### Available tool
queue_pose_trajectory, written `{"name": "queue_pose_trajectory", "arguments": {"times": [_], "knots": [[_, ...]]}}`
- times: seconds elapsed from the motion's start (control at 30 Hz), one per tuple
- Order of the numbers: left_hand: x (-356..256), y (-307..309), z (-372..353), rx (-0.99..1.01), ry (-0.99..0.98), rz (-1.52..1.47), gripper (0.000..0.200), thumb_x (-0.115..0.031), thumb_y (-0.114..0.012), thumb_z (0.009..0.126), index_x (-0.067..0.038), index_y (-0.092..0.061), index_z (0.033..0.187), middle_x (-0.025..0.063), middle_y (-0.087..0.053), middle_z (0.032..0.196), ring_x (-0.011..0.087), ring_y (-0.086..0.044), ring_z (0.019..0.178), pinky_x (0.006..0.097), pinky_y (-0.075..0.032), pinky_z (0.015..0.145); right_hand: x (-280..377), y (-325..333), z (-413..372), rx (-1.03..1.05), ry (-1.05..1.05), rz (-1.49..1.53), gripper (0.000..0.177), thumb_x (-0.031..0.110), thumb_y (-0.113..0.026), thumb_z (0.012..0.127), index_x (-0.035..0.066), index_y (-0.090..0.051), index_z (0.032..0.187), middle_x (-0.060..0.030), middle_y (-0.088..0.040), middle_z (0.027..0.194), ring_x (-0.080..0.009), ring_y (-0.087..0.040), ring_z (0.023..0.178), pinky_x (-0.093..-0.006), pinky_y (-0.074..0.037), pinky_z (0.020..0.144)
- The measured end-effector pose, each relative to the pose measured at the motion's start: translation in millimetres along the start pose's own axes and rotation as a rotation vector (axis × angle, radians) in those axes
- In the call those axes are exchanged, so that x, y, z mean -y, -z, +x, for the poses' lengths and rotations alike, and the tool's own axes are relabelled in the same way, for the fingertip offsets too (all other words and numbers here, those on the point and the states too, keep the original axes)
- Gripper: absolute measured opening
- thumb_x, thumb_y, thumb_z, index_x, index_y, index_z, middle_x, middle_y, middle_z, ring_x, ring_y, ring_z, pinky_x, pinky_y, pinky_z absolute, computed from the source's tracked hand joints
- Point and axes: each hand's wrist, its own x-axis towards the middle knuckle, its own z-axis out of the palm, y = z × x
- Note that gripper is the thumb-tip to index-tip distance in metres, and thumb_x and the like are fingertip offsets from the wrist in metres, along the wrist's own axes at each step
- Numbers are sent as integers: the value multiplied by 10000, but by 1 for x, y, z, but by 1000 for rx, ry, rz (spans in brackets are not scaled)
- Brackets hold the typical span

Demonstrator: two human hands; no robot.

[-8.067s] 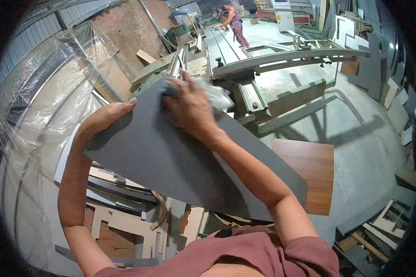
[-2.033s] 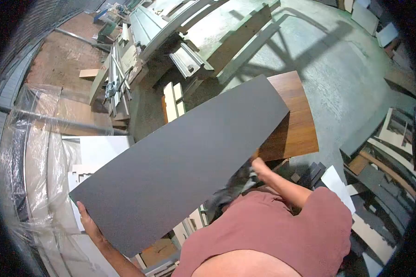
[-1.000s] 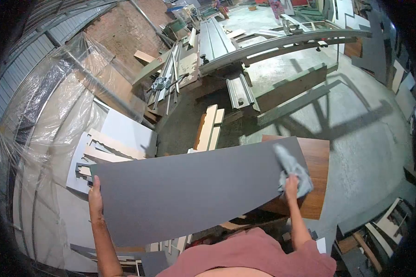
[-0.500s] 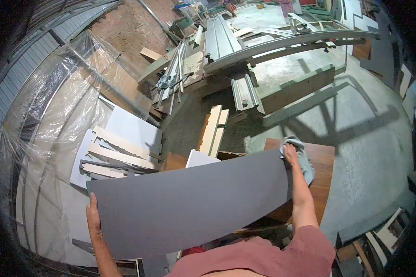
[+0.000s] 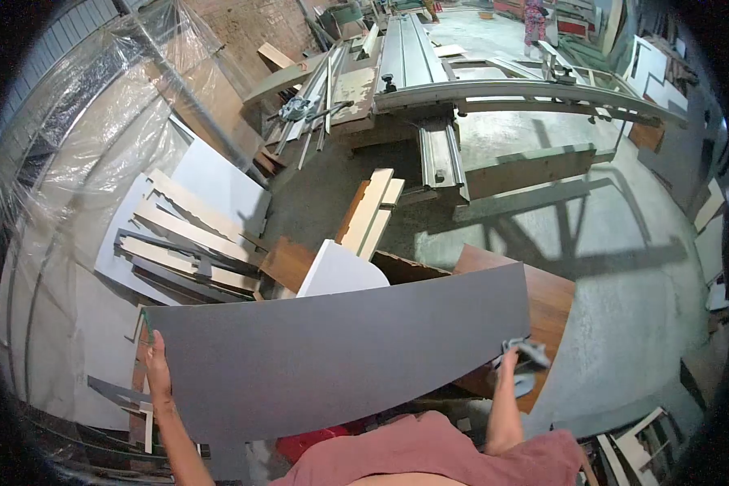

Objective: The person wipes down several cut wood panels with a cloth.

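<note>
Bottom edge of my view: red shirt (image 5: 429, 449), with both forearms rising out of it. The left arm runs up the lower left. Left hand (image 5: 155, 358) is clamped on the short left edge of the grey panel (image 5: 332, 356), thumb side on the face, fingers wrapped behind and out of sight. The right forearm comes up at lower right. Right hand (image 5: 506, 368) sits at the panel's lower right corner, fingers closed round a bunched grey cloth (image 5: 528, 356). The cloth touches the panel edge. I can't tell whether that hand also pinches the panel.

The panel spans the lower middle of the frame, long axis left to right, held between the two hands, face toward me. Its right end overlaps a brown wooden board (image 5: 555, 296) behind it. The panel blocks everything directly under it.

Just past its top edge there's a white board (image 5: 340, 274) at centre, with pale planks (image 5: 371, 212) above that. Left of centre, a pile of offcuts (image 5: 182, 239) lies against plastic sheeting (image 5: 65, 154) in the upper left. Top centre: sliding saw bench (image 5: 417, 57) on the concrete floor (image 5: 624, 308). Top right, far off, is another person (image 5: 535, 20), too small for detail.
</note>
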Motion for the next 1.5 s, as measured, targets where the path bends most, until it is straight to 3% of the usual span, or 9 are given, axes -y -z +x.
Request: {"name": "queue_pose_trajectory", "arguments": {"times": [0.03, 0.2, 0.43, 0.67, 0.83, 0.93, 1.0, 1.2, 1.5], "knots": [[1, 1, 1, 29, 20, 22, 507, -456, -392, 845, 26, -523, 934, 66, -530, 842, 146, -484, 775, 281, -387, 698, -4, -6, -20, -4, -128, 527, 415, 312, -346, 866, -12, -386, 1123, -127, -478, 1098, -266, -485, 971, -410, -396, 814], [-23, -44, -13, -230, -121, 86, 449, -460, -386, 850, -94, -415, 590, -41, -390, 552, 65, -358, 516, 240, -315, 484, 26, -30, -106, 545, -362, 1154, 370, 367, -370, 852, 89, -451, 1082, -58, -504, 1072, -251, -511, 917, -400, -434, 764], [39, -33, -7, -4, 182, 77, 495, -478, -390, 837, -5, -533, 801, 20, -491, 721, 130, -457, 668, 277, -377, 613, 51, -12, -182, 641, -255, 917, 713, 597, -359, 779, 105, -251, 1284, -59, -355, 1260, -236, -358, 1126, -369, -299, 933], [195, 7, -27, 60, 384, 93, 493, -464, -355, 855, -7, -511, 758, 21, -462, 717, 122, -429, 699, 278, -357, 641, 50, -21, -222, 599, -406, 433, 622, 514, -462, 784, 53, -378, 1192, -61, -462, 1146, -216, -464, 1008, -332, -378, 839], [296, 65, -73, 79, 625, 262, 689, -537, -327, 826, 36, -377, 1206, 144, -433, 1186, 206, -395, 1098, 314, -287, 913, 18, -35, -231, 666, -470, 304, 525, 460, -516, 778, 40, -479, 1091, -68, -537, 1035, -200, -515, 916, -312, -420, 778], [309, 79, -99, -57, 876, 121, 723, -562, -355, 799, 28, -360, 1218, 186, -348, 1261, 272, -330, 1173, 335, -256, 954, 25, -63, -235, 780, -543, 44, 558, 483, -507, 772, 23, -480, 1086, -76, -532, 1047, -197, -510, 932, -299, -417, 780], [323, 84, -114, -151, 993, 72, 731, -568, -352, 796, 28, -357, 1219, 186, -344, 1264, 275, -327, 1174, 339, -253, 955, 38, -101, -251, 691, -226, -114, 585, 497, -467, 785, 6, -454, 1103, -102, -525, 1055, -208, -508, 947, -309, -411, 788], [356, 48, -134, -381, 1147, 64, 754, -588, -345, 786, 25, -351, 1223, 184, -332, 1272, 283, -318, 1178, 350, -246, 958, 43, -233, -194, 1106, -400, -13, 590, 421, -489, 804, -11, -368, 1188, -124, -485, 1119, -224, -498, 973, -335, -410, 816], [362, -55, -121, -452, 1057, -105, 844, -675, -294, 741, -10, -302, 1260, 146, -288, 1308, 282, -262, 1207, 387, -186, 983, 53, -337, -124, 953, -179, 191, 693, 512, -469, 779, -9, -331, 1214, -119, -424, 1191, -230, -463, 1028, -345, -396, 845]]}}
